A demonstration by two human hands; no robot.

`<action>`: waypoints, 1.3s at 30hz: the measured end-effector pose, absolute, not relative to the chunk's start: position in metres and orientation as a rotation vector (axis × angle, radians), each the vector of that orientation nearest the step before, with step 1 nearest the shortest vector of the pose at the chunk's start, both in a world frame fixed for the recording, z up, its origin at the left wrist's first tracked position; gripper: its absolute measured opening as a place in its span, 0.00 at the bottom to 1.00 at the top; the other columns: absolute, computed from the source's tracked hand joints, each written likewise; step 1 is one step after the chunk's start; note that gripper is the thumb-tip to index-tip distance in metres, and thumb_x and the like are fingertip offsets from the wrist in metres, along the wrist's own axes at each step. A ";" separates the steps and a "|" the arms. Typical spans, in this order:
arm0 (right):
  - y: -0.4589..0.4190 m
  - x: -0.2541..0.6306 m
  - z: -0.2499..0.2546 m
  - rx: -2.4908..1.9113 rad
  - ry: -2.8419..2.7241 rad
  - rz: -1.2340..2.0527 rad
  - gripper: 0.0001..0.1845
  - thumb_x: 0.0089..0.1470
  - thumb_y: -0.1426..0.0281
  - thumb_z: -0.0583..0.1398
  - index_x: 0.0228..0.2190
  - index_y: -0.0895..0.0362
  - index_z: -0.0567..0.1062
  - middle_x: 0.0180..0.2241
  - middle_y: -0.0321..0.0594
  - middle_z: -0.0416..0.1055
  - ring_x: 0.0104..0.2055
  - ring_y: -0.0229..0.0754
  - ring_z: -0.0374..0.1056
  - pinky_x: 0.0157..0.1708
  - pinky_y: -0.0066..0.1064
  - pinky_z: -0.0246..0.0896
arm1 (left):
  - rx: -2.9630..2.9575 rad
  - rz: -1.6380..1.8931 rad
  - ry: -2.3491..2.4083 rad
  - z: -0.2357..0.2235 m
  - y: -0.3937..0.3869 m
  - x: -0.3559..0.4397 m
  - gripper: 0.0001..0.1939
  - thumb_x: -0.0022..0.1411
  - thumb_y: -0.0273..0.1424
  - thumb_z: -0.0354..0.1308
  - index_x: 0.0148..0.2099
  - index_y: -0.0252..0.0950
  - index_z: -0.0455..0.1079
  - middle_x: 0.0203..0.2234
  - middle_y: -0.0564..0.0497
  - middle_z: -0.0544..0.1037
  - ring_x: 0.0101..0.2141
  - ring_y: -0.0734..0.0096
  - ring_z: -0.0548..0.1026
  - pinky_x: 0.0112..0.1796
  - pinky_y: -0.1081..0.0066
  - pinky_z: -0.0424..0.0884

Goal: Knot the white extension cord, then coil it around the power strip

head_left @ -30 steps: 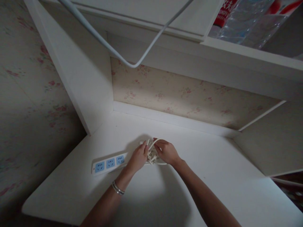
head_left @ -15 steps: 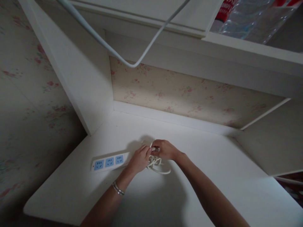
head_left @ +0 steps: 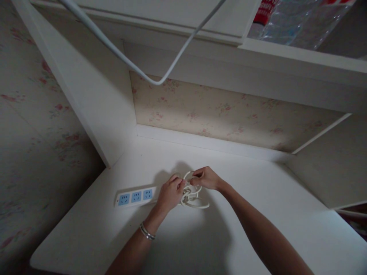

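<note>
A white power strip [head_left: 134, 196] with blue socket faces lies on the white desktop. Its right end runs behind my left hand [head_left: 171, 193], whose fingers are closed on the white cord beside the strip. The cord [head_left: 197, 206] lies in a tangled bundle of loops between and below my hands. My right hand [head_left: 207, 178] pinches part of the cord at the upper right of the bundle, with a loop arching between the two hands. The plug cannot be made out.
A thick pale cable [head_left: 156, 81] hangs in front of the upper cabinet. Clear plastic bottles [head_left: 298, 23] stand on the shelf at upper right. A white side panel [head_left: 86, 88] rises at the left, and a floral wall [head_left: 223, 114] is behind the desk [head_left: 258, 214].
My right hand has moved a little right, away from my left hand, drawing out a loop of cord between them. The view has shifted slightly.
</note>
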State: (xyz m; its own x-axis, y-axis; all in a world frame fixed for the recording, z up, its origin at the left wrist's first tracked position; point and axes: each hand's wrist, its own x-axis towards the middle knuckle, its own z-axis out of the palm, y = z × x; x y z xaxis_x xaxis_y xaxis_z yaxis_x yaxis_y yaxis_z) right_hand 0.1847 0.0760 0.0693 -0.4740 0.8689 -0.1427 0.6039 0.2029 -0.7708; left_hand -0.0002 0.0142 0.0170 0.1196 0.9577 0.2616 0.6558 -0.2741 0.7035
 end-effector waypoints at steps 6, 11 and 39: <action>0.086 0.191 0.071 -1.409 -2.021 1.290 0.07 0.38 0.68 0.62 0.19 0.60 0.77 0.16 0.30 0.66 0.20 0.32 0.58 0.20 0.23 0.49 | 1.986 0.885 1.586 0.022 0.013 -0.001 0.13 0.67 0.37 0.45 0.41 0.39 0.70 0.36 0.49 0.74 0.33 0.69 0.72 0.35 0.71 0.63; 0.094 0.210 0.083 -1.430 -1.984 1.341 0.08 0.39 0.67 0.63 0.20 0.61 0.78 0.17 0.35 0.70 0.21 0.34 0.62 0.21 0.24 0.56 | 1.961 0.876 1.355 0.024 0.015 -0.003 0.16 0.67 0.39 0.44 0.48 0.40 0.71 0.36 0.49 0.76 0.37 0.67 0.73 0.39 0.71 0.64; 0.064 0.275 0.027 -1.514 -1.220 1.412 0.20 0.44 0.55 0.64 0.33 0.58 0.75 0.35 0.43 0.75 0.38 0.44 0.71 0.35 0.33 0.69 | 2.172 0.140 1.779 0.031 -0.040 -0.155 0.41 0.44 0.35 0.65 0.62 0.43 0.60 0.59 0.45 0.65 0.57 0.52 0.63 0.55 0.59 0.59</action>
State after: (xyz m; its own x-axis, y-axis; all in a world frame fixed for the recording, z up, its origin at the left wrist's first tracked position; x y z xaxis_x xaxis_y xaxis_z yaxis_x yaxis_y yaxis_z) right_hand 0.2747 0.0639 0.0274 -0.0487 0.9520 -0.3021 0.1608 -0.2911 -0.9431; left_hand -0.1554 -0.0400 0.0311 0.2157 0.9677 -0.1303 0.9354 -0.1665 0.3120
